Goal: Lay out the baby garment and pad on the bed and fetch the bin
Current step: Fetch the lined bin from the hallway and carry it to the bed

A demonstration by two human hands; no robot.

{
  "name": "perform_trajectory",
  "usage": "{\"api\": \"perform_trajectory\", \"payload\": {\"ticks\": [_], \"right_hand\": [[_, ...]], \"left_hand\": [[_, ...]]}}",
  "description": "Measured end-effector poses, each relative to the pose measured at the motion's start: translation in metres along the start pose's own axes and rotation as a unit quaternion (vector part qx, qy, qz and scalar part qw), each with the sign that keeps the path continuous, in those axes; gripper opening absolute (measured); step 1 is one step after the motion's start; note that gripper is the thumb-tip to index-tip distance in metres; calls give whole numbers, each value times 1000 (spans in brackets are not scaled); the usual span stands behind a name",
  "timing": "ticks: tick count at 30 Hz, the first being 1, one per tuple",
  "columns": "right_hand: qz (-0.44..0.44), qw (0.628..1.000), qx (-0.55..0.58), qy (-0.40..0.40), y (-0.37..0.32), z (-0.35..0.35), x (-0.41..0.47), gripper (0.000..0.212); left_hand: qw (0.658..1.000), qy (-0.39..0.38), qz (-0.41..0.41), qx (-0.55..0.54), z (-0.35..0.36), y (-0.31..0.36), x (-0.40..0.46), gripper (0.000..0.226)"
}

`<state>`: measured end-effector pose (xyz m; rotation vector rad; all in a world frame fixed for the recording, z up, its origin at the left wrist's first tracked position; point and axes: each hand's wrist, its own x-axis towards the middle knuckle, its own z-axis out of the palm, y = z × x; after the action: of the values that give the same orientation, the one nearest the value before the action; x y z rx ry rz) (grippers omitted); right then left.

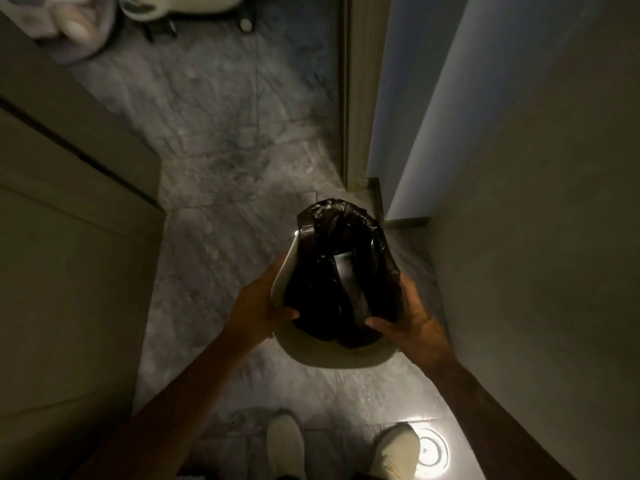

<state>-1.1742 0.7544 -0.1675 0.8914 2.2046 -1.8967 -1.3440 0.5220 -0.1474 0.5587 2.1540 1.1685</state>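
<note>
We stand on the gray stone floor in a dim hallway. We hold the white bin with its black bag in front of us. Our left hand and right hand squeeze its sides.

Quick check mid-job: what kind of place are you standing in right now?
Probably a narrow hallway inside a home. Grey marble-look floor tiles run between a cabinet front and a plain wall, with a door frame ahead. Both hands, left hand and right hand, hold the bag-lined bin.
</note>
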Motion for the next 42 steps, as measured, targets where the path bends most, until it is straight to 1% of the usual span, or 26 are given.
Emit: {"api": "perform_trajectory", "payload": {"ticks": [5,9,12,17,21,24,29,31,36,39,42], "right_hand": [[-35,999,-24,19,-73,0,-76,91],[-53,997,-19,51,-113,4,-149,87],[-54,995,-15,78,-128,4,-206,89],[-39,993,-13,112,-132,-5,-299,89],[-16,989,-15,145,-117,-16,-369,93],[-12,986,-16,168,-95,-29,-424,93],[29,976,-12,213,-45,-51,-521,91],[45,970,-3,239,-21,-59,-557,92],[90,948,36,304,35,-81,-646,92],[123,924,76,355,65,-88,-695,91],[145,897,96,407,96,-89,-740,91]], "left_hand": [[1000,5,16,-14,-41,59,-66,94],[1000,8,22,12,-62,91,-122,102],[999,5,23,37,-64,118,-165,110],[998,-24,41,47,-48,163,-229,112],[996,-64,38,57,-18,184,-277,112],[991,-95,54,74,15,192,-308,109],[980,-156,70,100,88,205,-357,110],[974,-183,83,107,121,215,-376,106],[948,-258,122,138,209,237,-418,106],[925,-300,165,166,263,249,-434,106],[898,-349,190,188,314,259,-449,106]]}}
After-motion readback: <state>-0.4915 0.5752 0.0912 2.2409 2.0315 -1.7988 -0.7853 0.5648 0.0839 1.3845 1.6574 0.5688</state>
